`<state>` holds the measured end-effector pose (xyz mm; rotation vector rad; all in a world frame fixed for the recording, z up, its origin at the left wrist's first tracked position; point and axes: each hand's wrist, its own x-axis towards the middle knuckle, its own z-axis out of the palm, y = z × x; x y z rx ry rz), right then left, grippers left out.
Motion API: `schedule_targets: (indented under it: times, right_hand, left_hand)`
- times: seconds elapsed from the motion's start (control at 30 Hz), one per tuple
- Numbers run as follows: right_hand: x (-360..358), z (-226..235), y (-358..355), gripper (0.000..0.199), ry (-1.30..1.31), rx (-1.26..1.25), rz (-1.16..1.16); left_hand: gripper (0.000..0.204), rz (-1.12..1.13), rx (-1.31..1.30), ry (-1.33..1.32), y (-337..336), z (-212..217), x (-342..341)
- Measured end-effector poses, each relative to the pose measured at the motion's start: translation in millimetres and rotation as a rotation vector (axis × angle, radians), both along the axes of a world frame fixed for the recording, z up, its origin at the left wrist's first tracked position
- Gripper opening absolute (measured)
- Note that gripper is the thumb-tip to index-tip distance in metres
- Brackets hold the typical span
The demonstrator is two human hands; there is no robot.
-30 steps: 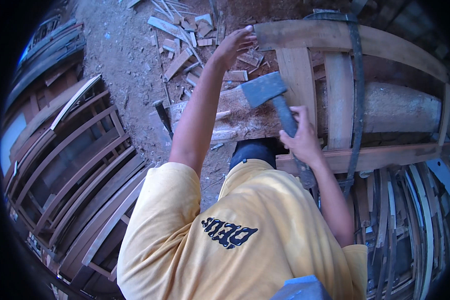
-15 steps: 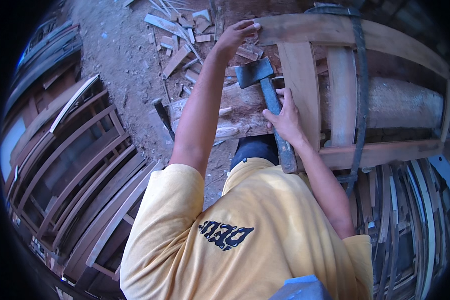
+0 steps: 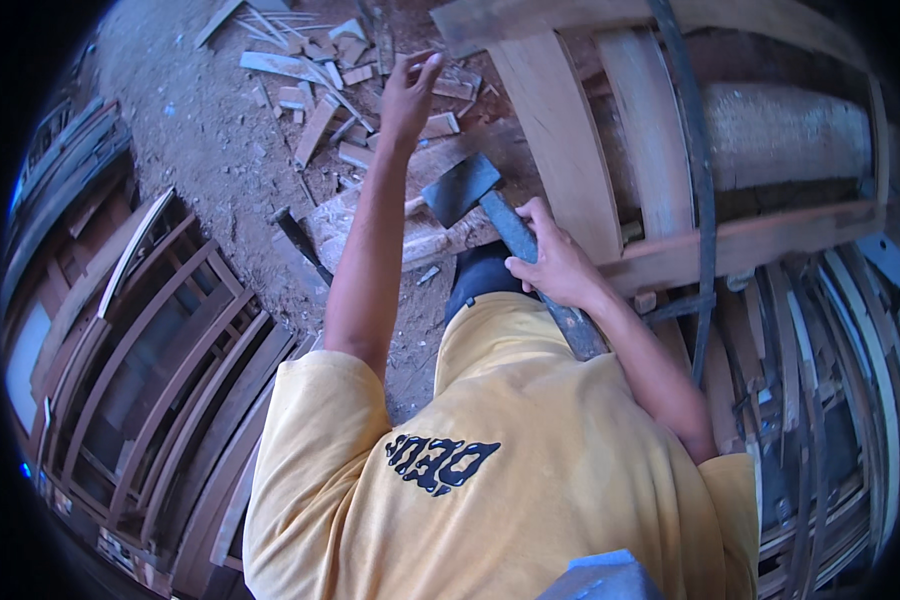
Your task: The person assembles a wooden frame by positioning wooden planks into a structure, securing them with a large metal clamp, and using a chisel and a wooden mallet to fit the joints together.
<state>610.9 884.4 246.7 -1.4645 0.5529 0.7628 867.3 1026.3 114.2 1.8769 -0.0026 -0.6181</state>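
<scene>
My right hand (image 3: pixel 562 262) is wrapped round the blue-grey handle of a hammer (image 3: pixel 461 190), whose broad metal head points up and to the left. The handle's lower end runs back toward my shirt. My left hand (image 3: pixel 408 100) hangs in the air with its fingers stretched out, holding nothing, left of the wooden panel frame (image 3: pixel 560 140). That frame, of pale rails and upright boards, lies to the right beyond the hammer. A long dark metal clamp bar (image 3: pixel 698 140) crosses it.
Offcuts of wood (image 3: pixel 320 125) litter the dirt floor ahead. A dark-handled tool (image 3: pixel 300 243) stands left of my left forearm. Stacked curved wooden frames (image 3: pixel 160 390) fill the left side. Several long wood strips (image 3: pixel 810 380) lie at the right.
My left hand has come off the frame's left corner and moved left. My right hand has drawn the hammer nearer and left, away from the frame. The whole view has shifted somewhat.
</scene>
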Motion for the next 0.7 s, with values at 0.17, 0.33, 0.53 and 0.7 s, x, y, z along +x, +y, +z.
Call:
schedule_targets:
  times: [0.17,0.33,0.53,0.7]
  right_hand:
    - [-25,9,11,0.055,-0.003,-0.018,0.047]
    - [-66,18,13,0.057,-0.003,-0.005,0.005]
    - [-129,5,25,0.057,-0.028,-0.05,-0.155]
    - [-152,7,27,0.058,0.018,-0.171,-0.251]
  left_hand:
    - [0.043,-0.014,0.103,-0.001,25,15,-61]
    - [0.033,0.03,0.195,-0.124,33,19,-100]
    - [0.031,0.012,0.155,-0.278,35,18,-132]
    - [0.028,-0.01,0.163,-0.357,44,28,-164]
